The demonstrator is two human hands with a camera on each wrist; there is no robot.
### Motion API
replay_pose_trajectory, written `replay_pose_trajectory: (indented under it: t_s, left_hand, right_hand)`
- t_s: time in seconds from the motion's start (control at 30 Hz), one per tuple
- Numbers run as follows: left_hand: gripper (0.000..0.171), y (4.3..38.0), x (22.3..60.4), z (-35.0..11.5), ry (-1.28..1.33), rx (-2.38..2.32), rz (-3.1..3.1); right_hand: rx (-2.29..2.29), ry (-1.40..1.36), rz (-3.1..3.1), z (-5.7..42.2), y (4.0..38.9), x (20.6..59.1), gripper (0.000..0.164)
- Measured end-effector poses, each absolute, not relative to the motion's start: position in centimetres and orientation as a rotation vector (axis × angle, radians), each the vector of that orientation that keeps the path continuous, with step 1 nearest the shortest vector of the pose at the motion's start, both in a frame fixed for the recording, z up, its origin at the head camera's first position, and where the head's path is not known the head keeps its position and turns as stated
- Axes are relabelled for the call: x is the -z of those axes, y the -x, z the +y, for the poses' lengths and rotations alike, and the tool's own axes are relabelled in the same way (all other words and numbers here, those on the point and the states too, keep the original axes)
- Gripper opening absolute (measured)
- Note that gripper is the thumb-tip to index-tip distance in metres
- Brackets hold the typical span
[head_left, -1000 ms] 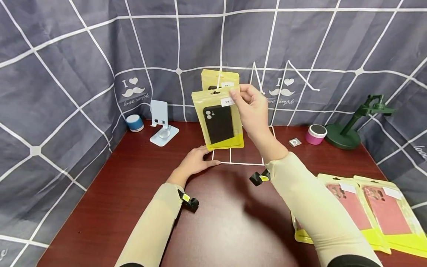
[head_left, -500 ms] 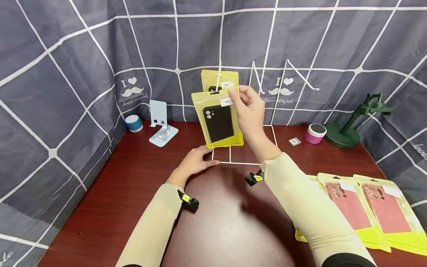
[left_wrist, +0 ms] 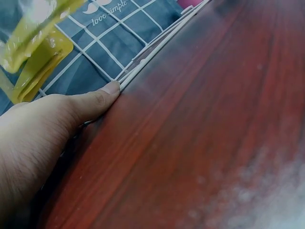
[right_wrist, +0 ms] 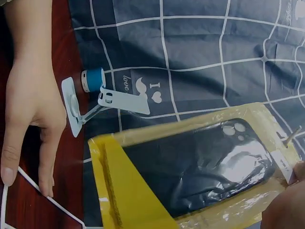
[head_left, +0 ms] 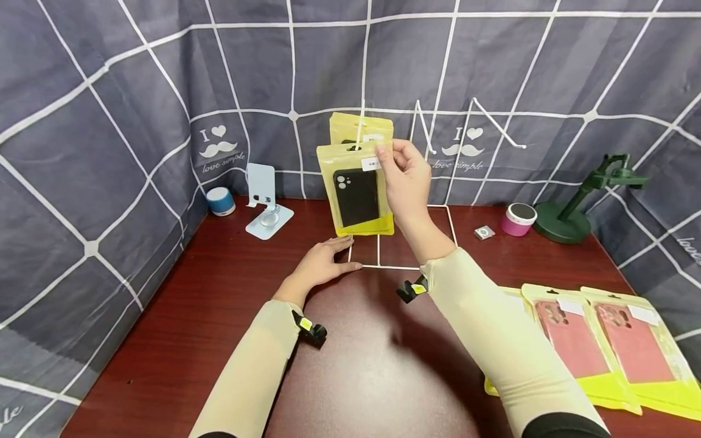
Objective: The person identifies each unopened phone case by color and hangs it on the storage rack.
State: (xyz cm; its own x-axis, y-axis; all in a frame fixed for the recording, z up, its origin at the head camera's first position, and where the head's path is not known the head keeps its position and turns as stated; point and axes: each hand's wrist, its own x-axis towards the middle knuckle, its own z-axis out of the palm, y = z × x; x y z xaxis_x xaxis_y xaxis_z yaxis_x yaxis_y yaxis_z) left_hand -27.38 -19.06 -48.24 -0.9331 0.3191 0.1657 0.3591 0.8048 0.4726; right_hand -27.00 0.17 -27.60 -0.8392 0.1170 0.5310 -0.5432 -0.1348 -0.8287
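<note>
Fingers of the right hand (head_left: 409, 181) pinch the yellow plastic phone-case pouch (head_left: 356, 198), upper centre, likely steadying it on the white wire rack (head_left: 499, 124); the left hand (head_left: 319, 264), fingers spread, seemingly braces its base (head_left: 394, 267).

Hangs dark grey cloth (head_left: 411, 61) for walls, creased and ruled with white grid lines, across twelve o'clock and round to nine and three. Repeats a white heart-and-moustache print (head_left: 219, 148) at ten and two. Below, spreads a reddish-brown wood-grain tabletop (head_left: 186, 304), catching pale glare (head_left: 356, 389) toward six.
</note>
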Motion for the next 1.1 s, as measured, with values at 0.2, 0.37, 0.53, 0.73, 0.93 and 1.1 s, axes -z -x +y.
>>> replay_pose_trajectory:
  t_s: [0.2,0.37,0.53,0.73,0.93,1.1]
  left_hand:
    - [0.083,27.5,48.0,-19.1,0.585,0.793,-2.879]
    - [0.083,27.5,48.2,-19.1,0.591,0.794,-2.875]
    - [0.083,27.6,48.2,-19.2,0.604,0.789,-2.872]
    - [0.083,27.8,48.1,-19.2,0.601,0.784,-2.886]
    - [0.085,27.6,48.2,-19.2,0.599,0.785,-2.902]
    - [0.085,27.5,48.3,-19.2,0.593,0.796,-2.903]
  right_hand:
    - [-1.976,-0.443,-1.730,0.4,28.0,27.1,0.012]
    - [-1.943,-0.407,-1.762,0.3,29.1,27.0,0.012]
    - [-1.913,-0.382,-1.781,-0.1,30.1,26.9,0.016]
    - [-1.905,-0.355,-1.776,-0.1,32.8,28.0,0.020]
    - [-1.874,-0.343,-1.809,0.4,33.7,29.1,0.023]
    - [-1.818,-0.366,-1.850,1.2,33.6,30.0,0.024]
